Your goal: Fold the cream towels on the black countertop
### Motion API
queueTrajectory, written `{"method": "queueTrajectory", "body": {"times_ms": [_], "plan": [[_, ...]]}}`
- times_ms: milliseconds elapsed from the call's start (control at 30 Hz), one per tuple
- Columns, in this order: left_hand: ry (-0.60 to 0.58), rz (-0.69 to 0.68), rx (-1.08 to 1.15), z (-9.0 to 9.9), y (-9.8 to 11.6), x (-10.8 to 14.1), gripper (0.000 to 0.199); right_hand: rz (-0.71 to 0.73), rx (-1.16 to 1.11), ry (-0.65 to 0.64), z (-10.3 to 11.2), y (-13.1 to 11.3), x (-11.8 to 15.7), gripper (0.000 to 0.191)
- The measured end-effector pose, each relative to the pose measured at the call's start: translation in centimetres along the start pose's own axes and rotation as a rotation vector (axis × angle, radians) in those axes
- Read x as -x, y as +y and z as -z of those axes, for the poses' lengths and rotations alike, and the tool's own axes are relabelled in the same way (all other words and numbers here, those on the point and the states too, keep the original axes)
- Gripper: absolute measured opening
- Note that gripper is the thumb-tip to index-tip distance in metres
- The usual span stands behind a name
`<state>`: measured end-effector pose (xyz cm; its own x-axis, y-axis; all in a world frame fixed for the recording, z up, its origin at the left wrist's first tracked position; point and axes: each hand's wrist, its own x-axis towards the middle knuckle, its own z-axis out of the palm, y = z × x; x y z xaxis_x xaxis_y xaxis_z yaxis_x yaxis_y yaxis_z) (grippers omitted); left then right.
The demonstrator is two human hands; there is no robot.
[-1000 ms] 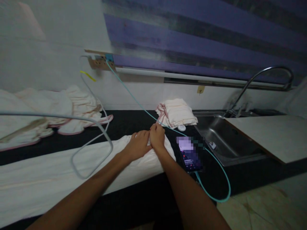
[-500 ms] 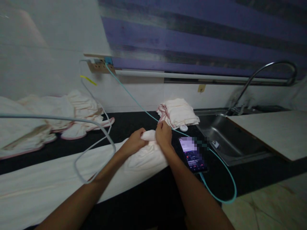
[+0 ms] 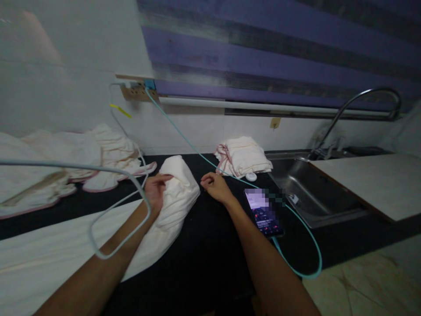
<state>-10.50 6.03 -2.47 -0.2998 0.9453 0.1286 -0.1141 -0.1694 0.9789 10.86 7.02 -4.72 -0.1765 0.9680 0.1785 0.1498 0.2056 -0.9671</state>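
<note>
A long white cloth (image 3: 66,241) lies across the dark counter, its right end bunched and lifted. My left hand (image 3: 155,189) is closed on that raised end, thumb over the fabric. Just right of the cloth's edge is my right hand (image 3: 217,186), its fingers curled together with nothing visible in them and a narrow gap to the cloth. Behind my right hand sits a folded white cloth with pink edging (image 3: 248,154). A phone (image 3: 263,213) with a lit screen lies to the right of my right forearm.
A grey cable (image 3: 108,254) loops over my left forearm. A teal cable (image 3: 319,259) runs from the wall socket (image 3: 140,92) to the phone. Crumpled pink-edged cloths (image 3: 82,153) lie at left. A sink (image 3: 315,188) and a pale board (image 3: 368,180) are at right.
My left hand has moved left and lifted the cloth's end, folding it back leftward. My right hand has come off the cloth and shifted slightly left and down.
</note>
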Motion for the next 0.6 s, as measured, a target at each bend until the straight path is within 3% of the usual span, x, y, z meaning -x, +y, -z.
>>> {"method": "queueTrajectory", "body": {"times_ms": [67, 133, 300, 433, 600], "plan": [[0.006, 0.043, 0.023, 0.0, 0.0, 0.1, 0.020, 0.064, -0.025, -0.133, -0.4, -0.4, 0.3, 0.014], [0.003, 0.057, 0.026, 0.1, 0.1, 0.2, 0.024, 0.022, -0.131, -0.202, -0.7, -0.8, 0.4, 0.017], [-0.112, 0.005, -0.077, 0.5, 0.4, 0.5, 0.047, -0.177, -0.391, -0.157, -0.8, -1.6, 0.5, 0.025], [0.030, -0.109, -0.174, 0.6, 0.3, 0.5, 0.042, -0.162, -0.371, -0.249, -0.7, -2.2, 0.9, 0.032], [0.100, -0.081, -0.163, 0.4, -0.1, 0.3, 0.036, -0.138, -0.417, -0.332, -0.9, -2.6, 1.4, 0.031]]}}
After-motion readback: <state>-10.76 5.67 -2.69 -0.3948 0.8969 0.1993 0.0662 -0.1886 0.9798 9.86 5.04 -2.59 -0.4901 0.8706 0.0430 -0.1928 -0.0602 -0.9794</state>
